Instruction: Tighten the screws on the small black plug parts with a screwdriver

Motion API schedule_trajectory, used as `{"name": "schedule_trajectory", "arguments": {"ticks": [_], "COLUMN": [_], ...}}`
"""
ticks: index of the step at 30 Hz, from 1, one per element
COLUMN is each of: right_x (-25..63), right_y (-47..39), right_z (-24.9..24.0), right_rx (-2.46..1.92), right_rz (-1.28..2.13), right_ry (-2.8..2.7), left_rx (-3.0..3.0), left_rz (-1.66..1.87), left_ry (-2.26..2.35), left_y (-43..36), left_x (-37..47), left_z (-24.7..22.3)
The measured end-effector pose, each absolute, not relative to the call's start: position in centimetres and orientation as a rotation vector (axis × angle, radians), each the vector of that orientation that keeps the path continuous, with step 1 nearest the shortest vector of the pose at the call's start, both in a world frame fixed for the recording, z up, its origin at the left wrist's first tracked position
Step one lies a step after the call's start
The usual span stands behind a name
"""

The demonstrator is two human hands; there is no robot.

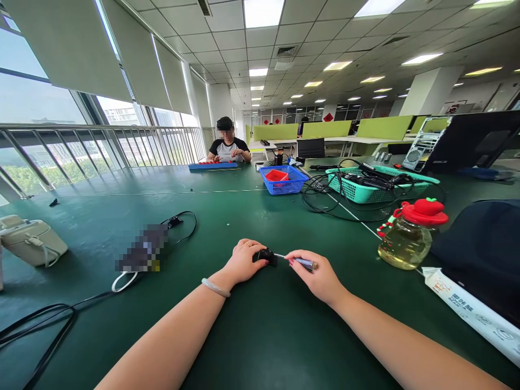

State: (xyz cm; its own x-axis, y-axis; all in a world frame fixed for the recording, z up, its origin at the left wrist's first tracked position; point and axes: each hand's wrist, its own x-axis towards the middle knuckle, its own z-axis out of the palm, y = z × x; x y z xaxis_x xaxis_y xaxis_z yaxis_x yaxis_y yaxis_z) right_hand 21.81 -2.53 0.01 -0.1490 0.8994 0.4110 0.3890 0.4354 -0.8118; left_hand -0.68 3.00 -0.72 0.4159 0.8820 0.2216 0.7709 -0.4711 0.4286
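On the green tabletop, my left hand (245,260) is closed around a small black part (268,255), pressing it to the table; its exact kind is hard to make out. A pale bangle (216,287) circles my left wrist. Just to the right, my right hand (319,276) pinches a screwdriver (306,264) by its bluish handle. The screwdriver's thin metal shaft points left and its tip meets the right side of the black part. Most of the part's left side is hidden by my left fingers.
Left lie a blurred dark device (142,249) with cables and a beige case (32,241). Beyond are a blue basket (284,187) and a teal basket (365,196) of cables. A red-lidded bottle (406,244) and white packet (471,309) stand right. A person (228,146) sits opposite.
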Motion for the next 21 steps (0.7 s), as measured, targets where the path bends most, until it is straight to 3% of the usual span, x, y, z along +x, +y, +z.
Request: {"name": "schedule_trajectory", "arguments": {"ticks": [7, 21], "right_x": [22.2, 22.6], "right_y": [-1.2, -0.7], "right_z": [-0.5, -1.0], "right_rx": [-1.095, -1.06], "right_rz": [1.138, 1.193], "right_ry": [-1.463, -1.145], "left_rx": [2.418, 2.422], "left_rz": [0.616, 0.602], "left_ry": [1.429, 1.451], "left_y": [3.0, 2.9], "left_x": [-0.7, -0.5], "left_z": [-0.6, -0.5]}}
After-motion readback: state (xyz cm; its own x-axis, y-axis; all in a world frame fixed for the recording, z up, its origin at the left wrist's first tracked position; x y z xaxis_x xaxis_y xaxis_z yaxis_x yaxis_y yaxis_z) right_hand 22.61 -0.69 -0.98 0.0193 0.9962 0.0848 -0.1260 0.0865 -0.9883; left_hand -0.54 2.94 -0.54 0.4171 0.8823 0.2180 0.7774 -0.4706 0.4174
